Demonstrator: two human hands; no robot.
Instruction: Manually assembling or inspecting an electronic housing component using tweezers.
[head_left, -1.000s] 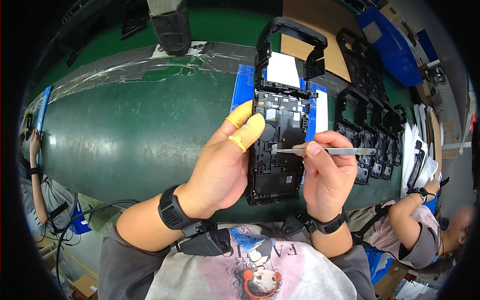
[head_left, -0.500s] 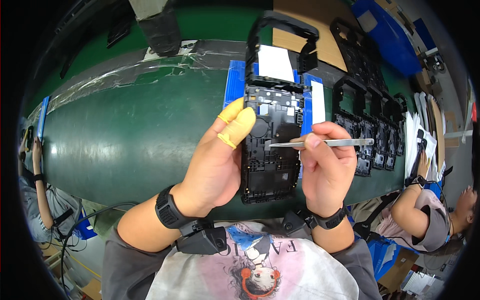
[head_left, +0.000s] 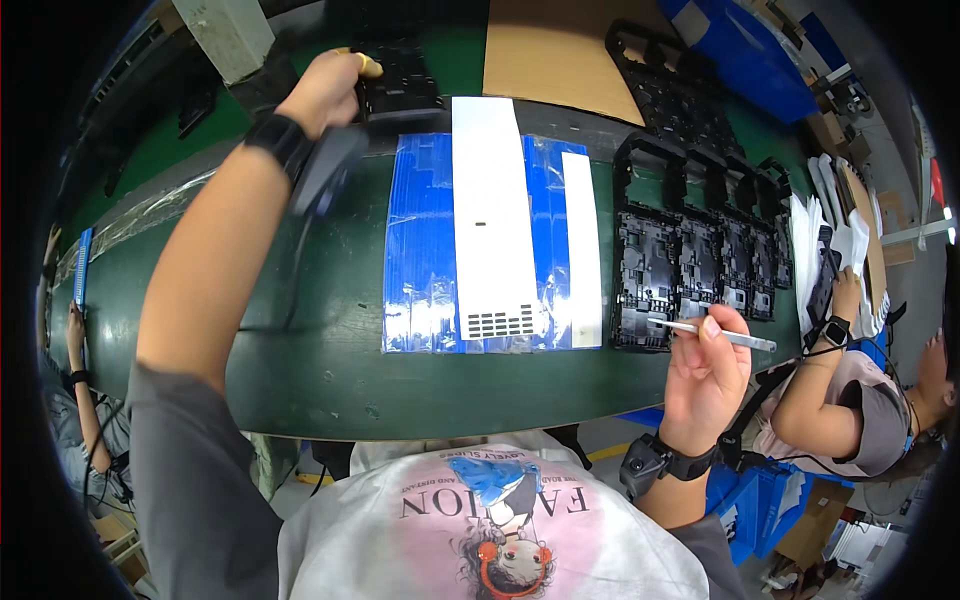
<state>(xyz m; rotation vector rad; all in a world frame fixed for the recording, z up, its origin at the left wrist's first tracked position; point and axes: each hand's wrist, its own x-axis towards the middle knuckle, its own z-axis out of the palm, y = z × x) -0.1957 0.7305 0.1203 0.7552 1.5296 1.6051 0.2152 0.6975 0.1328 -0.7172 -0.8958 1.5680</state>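
the green worktop [head_left: 330,390] stretches left from the blue board [head_left: 420,240], its near edge curving before the person's torso [head_left: 400,540]. a blue bin [head_left: 732,68] at upper right hides its contents. a row of black frames [head_left: 645,255] lies right of the board. another black frame [head_left: 402,80] lies toward the far side, at the yellow-tipped fingers of the left hand [head_left: 322,95]; whether that hand grips or merely touches cannot be told. the right hand [head_left: 705,370], near the row, pinches metal tweezers [head_left: 745,341], their tips over the leftmost frame.

Readable dark lettering [head_left: 432,503] stands on the pink-and-white shirt [head_left: 360,555].
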